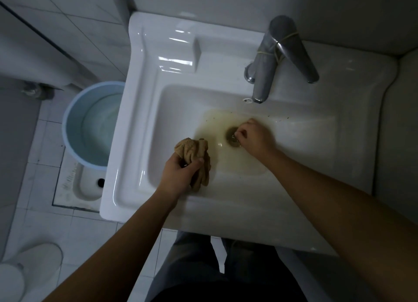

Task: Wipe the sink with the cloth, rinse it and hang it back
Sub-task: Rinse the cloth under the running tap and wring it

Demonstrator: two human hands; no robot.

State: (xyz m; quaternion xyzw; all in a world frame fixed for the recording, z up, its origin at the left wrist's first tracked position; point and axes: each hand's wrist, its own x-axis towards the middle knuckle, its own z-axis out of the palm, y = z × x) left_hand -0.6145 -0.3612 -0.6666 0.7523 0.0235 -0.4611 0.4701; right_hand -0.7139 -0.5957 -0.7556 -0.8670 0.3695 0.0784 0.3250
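Murky water pools round the round metal drain of our white ceramic sink.
Our left hand grips the bunched tan cloth; our right hand pinches at the drain, which may stay clogged.

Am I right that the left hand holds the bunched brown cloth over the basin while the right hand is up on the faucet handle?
Not quite. In the head view, the left hand does grip the bunched brown cloth over the basin, but the right hand is not on the faucet; it is down in the basin with its fingertips at the drain, in murky water.
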